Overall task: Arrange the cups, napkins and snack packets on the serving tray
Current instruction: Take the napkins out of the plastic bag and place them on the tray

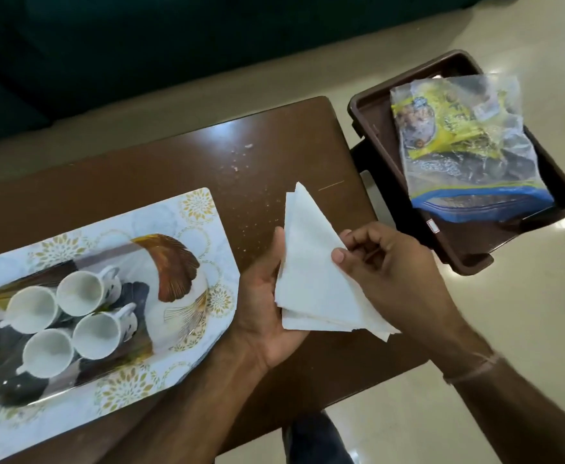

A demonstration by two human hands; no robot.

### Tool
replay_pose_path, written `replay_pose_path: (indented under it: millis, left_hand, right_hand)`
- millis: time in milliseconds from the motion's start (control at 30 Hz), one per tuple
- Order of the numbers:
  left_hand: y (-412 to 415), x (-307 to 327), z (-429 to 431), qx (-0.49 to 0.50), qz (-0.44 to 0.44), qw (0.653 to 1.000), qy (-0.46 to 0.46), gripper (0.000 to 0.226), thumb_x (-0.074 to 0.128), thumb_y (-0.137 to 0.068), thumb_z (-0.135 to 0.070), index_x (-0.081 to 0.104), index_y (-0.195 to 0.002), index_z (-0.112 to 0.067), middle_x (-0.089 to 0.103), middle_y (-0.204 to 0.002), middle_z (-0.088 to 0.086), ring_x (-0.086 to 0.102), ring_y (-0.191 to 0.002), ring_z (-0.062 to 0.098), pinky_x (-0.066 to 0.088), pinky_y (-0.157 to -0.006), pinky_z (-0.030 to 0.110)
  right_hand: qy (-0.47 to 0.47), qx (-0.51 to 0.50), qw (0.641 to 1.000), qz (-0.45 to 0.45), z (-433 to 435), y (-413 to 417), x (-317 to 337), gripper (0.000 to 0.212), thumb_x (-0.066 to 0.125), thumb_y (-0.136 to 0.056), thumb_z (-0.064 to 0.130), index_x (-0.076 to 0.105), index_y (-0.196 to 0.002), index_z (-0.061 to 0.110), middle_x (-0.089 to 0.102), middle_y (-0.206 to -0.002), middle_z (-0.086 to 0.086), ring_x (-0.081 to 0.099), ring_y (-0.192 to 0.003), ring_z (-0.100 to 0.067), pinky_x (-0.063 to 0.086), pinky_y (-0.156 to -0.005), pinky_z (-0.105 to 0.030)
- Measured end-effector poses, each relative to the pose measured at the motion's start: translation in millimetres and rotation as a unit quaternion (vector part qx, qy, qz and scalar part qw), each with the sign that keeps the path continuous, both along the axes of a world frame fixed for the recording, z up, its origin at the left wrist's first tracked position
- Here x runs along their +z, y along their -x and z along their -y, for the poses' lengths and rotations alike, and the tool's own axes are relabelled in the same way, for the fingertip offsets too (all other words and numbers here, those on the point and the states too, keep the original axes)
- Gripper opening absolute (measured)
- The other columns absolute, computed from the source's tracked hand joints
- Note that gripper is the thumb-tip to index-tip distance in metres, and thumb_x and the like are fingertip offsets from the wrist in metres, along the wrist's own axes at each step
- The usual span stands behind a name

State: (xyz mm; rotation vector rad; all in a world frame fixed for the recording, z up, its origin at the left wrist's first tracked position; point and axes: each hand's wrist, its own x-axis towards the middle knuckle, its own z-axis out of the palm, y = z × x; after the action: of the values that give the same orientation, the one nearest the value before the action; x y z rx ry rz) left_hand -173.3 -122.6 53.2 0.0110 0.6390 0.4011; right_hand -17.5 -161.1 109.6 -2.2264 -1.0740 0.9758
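While four cups (63, 316) sit on the serving tray (204, 209), both the left hand (267, 296) and the right hand (385, 262) grip folded napkins (314, 272); snack packets (458, 139) remain unplaced.

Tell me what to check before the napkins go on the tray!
1. Napkins held by both hands, left hand and right hand: ok.
2. Napkins folded in a triangle: ok.
3. Bare spot on tray beside the four cups: ok.
4. Cups upright: ok.
5. Snack bag on tray: not ok, it lies in the brown bin.
6. Napkin count: cannot tell.
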Motion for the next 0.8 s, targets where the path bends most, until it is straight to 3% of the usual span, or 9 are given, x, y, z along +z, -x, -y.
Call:
replay_pose_path:
  millis: [67,167,300,400,467,533,667,733,800]
  left_hand:
    - [7.7,0.4,2.1,0.017,-0.02,1.0,-0.016,0.057,0.079,-0.078,-0.034,0.065,-0.132,-0.02,0.063,-0.133,0.017,0.062,-0.117,0.038,0.047,-0.102,0.061]
    - [20.3,2.4,2.3,0.02,-0.011,0.999,-0.036,0.048,0.067,-0.087,-0.019,0.062,-0.135,-0.023,0.065,-0.132,0.014,0.066,-0.114,0.034,0.05,-0.097,0.056]
    - [38.1,1.9,0.8,0.02,0.015,0.998,-0.056,0.048,0.054,-0.095,-0.011,0.054,-0.142,-0.02,0.056,-0.145,0.014,0.057,-0.127,0.035,0.042,-0.108,0.056]
    - [48.7,-0.8,0.6,0.046,0.038,0.996,-0.067,0.048,0.047,-0.098,-0.005,0.05,-0.145,-0.017,0.05,-0.15,0.013,0.044,-0.14,0.038,0.029,-0.117,0.06]
    - [58.1,-3.0,1.7,0.078,0.056,0.993,-0.071,0.049,0.047,-0.099,-0.001,0.048,-0.146,-0.015,0.049,-0.152,0.012,0.043,-0.141,0.036,0.027,-0.118,0.058]
    - [68.6,-4.2,4.5,0.104,0.056,0.991,-0.062,0.048,0.051,-0.097,0.002,0.053,-0.142,-0.014,0.051,-0.149,0.012,0.048,-0.138,0.035,0.032,-0.116,0.058]
    - [94.8,-10.4,17.3,0.151,-0.103,0.983,-0.016,0.037,0.074,-0.083,-0.004,0.07,-0.118,-0.014,0.067,-0.13,0.014,0.064,-0.12,0.032,0.054,-0.096,0.052]
    - [107.9,-19.3,27.4,0.189,-0.192,0.963,0.025,0.037,0.08,-0.074,-0.006,0.074,-0.11,-0.014,0.073,-0.119,0.012,0.07,-0.109,0.029,0.06,-0.084,0.048]
    - [123.1,-29.0,37.8,0.234,-0.235,0.942,0.061,0.047,0.08,-0.072,-0.004,0.069,-0.117,-0.013,0.074,-0.117,0.01,0.071,-0.108,0.028,0.061,-0.078,0.048]
  right_hand:
    - [-0.003,0.051,0.997,0.06,-0.9,7.9,0.8,0.015,0.075,-0.084,0.039,0.06,-0.088,0.039,0.062,-0.099,0.013,0.06,-0.08,0.002,0.04,-0.058,-0.003]
    - [0.004,0.108,0.994,0.035,-5.4,16.0,0.9,0.015,0.073,-0.087,0.034,0.059,-0.093,0.039,0.049,-0.107,0.012,0.056,-0.092,0.002,0.039,-0.065,-0.004]
    - [0.024,0.167,0.986,-0.003,-18.1,23.9,3.5,0.015,0.071,-0.089,0.028,0.061,-0.095,0.038,0.042,-0.104,0.02,0.052,-0.092,0.004,0.043,-0.062,0.001]
    - [0.036,0.184,0.982,0.01,-20.0,36.2,1.3,0.038,0.071,-0.083,0.048,0.044,-0.11,0.041,0.044,-0.109,0.019,0.055,-0.095,0.001,0.044,-0.056,-0.005]
    - [0.101,0.18,0.978,-0.006,-17.4,44.2,-3.3,0.058,0.074,-0.076,0.058,0.035,-0.115,0.04,0.05,-0.106,0.023,0.058,-0.091,0.0,0.045,-0.051,-0.005]
    - [0.151,0.151,0.975,-0.057,-16.9,45.6,-6.9,0.054,0.079,-0.072,0.055,0.048,-0.111,0.034,0.06,-0.097,0.019,0.064,-0.083,-0.005,0.046,-0.048,-0.007]
    - [0.17,0.134,0.959,-0.182,-31.0,48.3,-16.3,0.031,0.086,-0.069,0.04,0.071,-0.087,0.02,0.074,-0.079,0.008,0.071,-0.068,-0.007,0.048,-0.052,-0.011]
    - [0.196,0.156,0.946,-0.206,-41.3,59.5,-24.8,0.029,0.088,-0.068,0.035,0.073,-0.087,0.02,0.076,-0.083,0.007,0.073,-0.073,-0.009,0.049,-0.055,-0.012]
    - [0.216,0.153,0.936,-0.232,-50.7,76.9,-39.8,0.034,0.091,-0.067,0.025,0.072,-0.095,0.021,0.076,-0.091,0.007,0.073,-0.083,-0.013,0.052,-0.058,-0.015]
